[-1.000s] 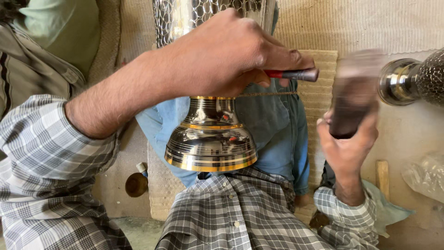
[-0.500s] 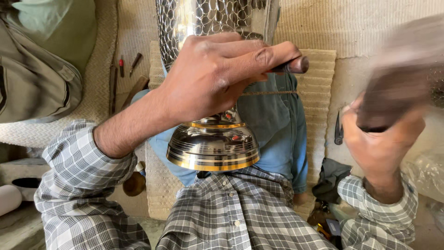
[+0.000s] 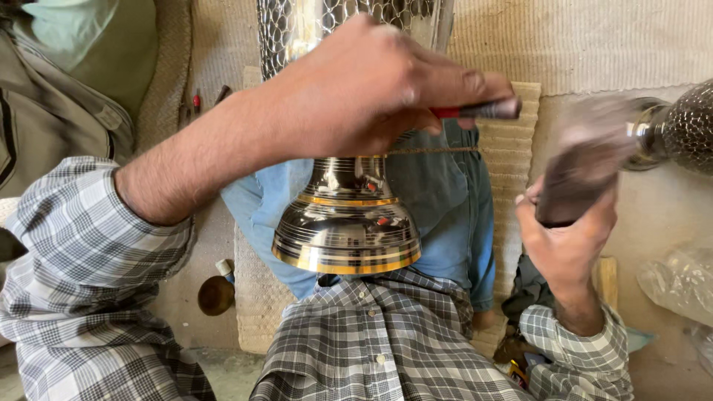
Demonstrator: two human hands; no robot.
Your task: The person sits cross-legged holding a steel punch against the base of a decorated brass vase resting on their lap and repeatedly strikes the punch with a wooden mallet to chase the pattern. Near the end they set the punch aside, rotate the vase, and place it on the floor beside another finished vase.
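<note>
A tall shiny metal vessel with a hammered, scale-patterned body (image 3: 297,30) and a flared, gold-banded base (image 3: 346,238) rests across my lap. My left hand (image 3: 364,89) lies over its body and pinches a thin chisel-like tool with a red band (image 3: 479,111) against the metal. My right hand (image 3: 568,238) is raised at the right, gripping the dark handle of a hammer (image 3: 579,178), which is blurred by motion.
Another hammered metal piece with a polished neck (image 3: 668,130) lies at the right edge. A woven mat (image 3: 512,193) covers the floor under my legs. Small tools (image 3: 197,100) lie at the back left; crumpled plastic (image 3: 679,282) sits at the right.
The hammer in my right hand has swung down and left from its raised position. My left hand keeps the chisel on the vessel, shifted slightly.
</note>
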